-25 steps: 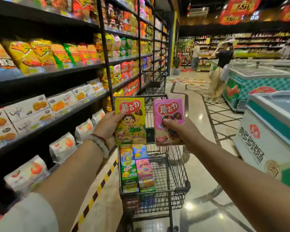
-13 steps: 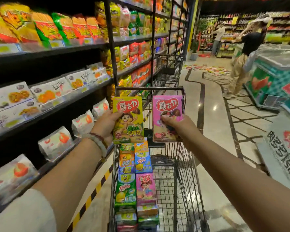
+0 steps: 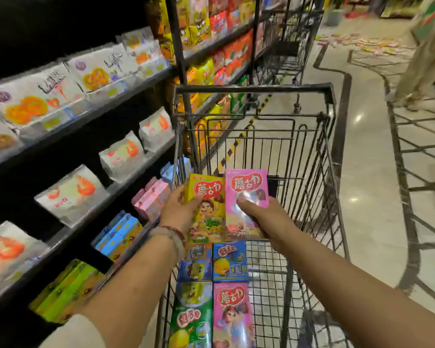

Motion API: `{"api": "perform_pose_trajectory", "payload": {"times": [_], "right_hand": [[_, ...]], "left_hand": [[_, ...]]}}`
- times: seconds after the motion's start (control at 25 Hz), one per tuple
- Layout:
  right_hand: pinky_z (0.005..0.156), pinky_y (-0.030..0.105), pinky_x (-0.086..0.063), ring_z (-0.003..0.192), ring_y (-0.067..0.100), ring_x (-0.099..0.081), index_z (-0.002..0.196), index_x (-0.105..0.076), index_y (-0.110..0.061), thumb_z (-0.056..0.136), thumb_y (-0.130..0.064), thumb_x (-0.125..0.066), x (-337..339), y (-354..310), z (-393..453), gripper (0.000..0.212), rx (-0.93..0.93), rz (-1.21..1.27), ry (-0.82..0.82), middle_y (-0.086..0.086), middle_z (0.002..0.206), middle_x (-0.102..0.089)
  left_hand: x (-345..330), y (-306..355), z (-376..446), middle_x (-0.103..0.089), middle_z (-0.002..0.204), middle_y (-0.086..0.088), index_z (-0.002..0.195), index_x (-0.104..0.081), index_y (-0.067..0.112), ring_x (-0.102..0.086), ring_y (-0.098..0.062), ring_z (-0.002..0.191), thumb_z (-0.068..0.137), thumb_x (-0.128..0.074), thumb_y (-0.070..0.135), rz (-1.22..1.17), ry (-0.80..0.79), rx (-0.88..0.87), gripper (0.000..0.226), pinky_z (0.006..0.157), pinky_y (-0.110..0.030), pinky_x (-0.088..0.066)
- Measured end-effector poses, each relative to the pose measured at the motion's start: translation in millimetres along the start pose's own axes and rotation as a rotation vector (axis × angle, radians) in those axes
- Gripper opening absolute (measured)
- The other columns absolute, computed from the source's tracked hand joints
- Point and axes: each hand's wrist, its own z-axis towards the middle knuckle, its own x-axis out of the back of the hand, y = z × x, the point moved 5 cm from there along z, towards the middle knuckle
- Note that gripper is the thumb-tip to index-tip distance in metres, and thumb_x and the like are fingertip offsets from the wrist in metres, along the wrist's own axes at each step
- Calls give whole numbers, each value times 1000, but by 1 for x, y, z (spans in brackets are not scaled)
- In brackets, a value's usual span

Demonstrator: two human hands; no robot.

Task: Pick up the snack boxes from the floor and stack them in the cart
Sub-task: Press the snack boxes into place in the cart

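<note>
Two snack boxes were held side by side above the cart (image 3: 329, 172), inside its wire walls and toward the left wall. The left hand (image 3: 180, 212) gripped the yellow box (image 3: 207, 197), its thumb laid across the printed face and its fingers wrapped behind the left edge. The right hand (image 3: 261, 217) gripped the pink box (image 3: 246, 187), thumb pressed on the front face and the remaining fingers curled underneath, out of sight. Both boxes were carried face up and nearly touching along their long edges, apparently so that they could be lowered as a pair.

The cart floor already carried a double row of boxes along the left wall: a blue box (image 3: 230, 263) beside a darker blue one, and nearer the person a green box (image 3: 190, 317) next to a pink box with a girl figure (image 3: 232, 315). The held pair was aligned with the far end of this double row, over bare wire mesh. That alignment suggested the intended placement was a continuation of the row rather than a second layer, though this could not be confirmed.

The right half of the cart floor showed open mesh. The cart stood close against the shelf (image 3: 91, 116) holding white bags. Another person's legs (image 3: 422, 79) were visible farther along the aisle.

Judged status: placement pending; both boxes not yet released.
</note>
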Motion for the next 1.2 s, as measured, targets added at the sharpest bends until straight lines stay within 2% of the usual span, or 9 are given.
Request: {"api": "perform_pose_trajectory", "payload": {"times": [0.16,0.28,0.36,0.56,0.68,0.8,0.92,1.04,1.2], "right_hand": [[72,37,-59,85,28,-72,110,-64,-7,84,-19,-70,-3,62,49,29,-124,31,30,15,100,-73],[77,47,-59,87,28,-72,118,-57,-9,73,-31,-76,-3,95,80,54,-199,11,96,12,104,-71],[71,42,-60,84,25,-72,119,-53,-10,63,-36,-73,-1,110,96,65,-248,-8,147,11,104,-69],[74,40,-56,90,27,-66,120,-40,-14,81,-19,-67,9,138,121,48,-339,-40,253,11,108,-63],[83,50,-55,93,29,-66,114,-41,-14,85,-14,-64,12,146,133,37,-356,-90,259,11,105,-62],[84,49,-55,91,29,-67,101,-56,-14,80,-25,-67,3,143,141,26,-286,-245,268,11,100,-68],[93,37,-48,103,29,-59,105,-64,-14,66,-51,-60,-5,144,152,54,-191,-478,280,10,103,-66],[85,24,-32,113,29,-48,118,-57,-6,80,-29,-69,-9,136,145,45,-63,-618,363,12,114,-58],[93,15,-27,123,23,-42,137,-44,-10,75,-32,-62,-28,136,145,68,74,-701,180,10,130,-49]], "left_hand": [[-7,-42,44,-60,106,-12,109,-43,8,-61,-26,94,74,-77,20,191,255,74,50,78,-33,-52],[-20,-64,80,-63,110,-16,110,-44,12,-63,-32,98,75,-73,19,216,230,87,45,86,-41,-51],[-23,-68,98,-62,115,-16,118,-51,8,-60,-32,103,85,-64,12,323,231,23,36,87,-35,-47],[-21,-85,128,-56,130,-14,129,-54,10,-50,-31,119,93,-53,15,554,287,-36,36,94,-30,-38],[-23,-94,133,-56,129,-14,131,-52,10,-49,-31,121,94,-47,7,630,270,-51,38,94,-28,-36],[-27,-105,134,-42,140,-13,128,-55,12,-34,-30,131,89,-45,3,897,206,-118,41,105,-32,-28],[-35,-112,120,-46,134,-3,121,-60,21,-37,-27,124,86,-50,17,1128,188,-108,37,102,-36,-32],[-48,-117,105,-51,135,-4,131,-53,18,-45,-28,124,81,-44,33,1285,140,-258,53,103,-39,-36],[-46,-122,126,-27,153,-6,135,-40,12,-18,-25,141,82,-34,31,1112,-13,-89,57,117,-38,-10]]}}
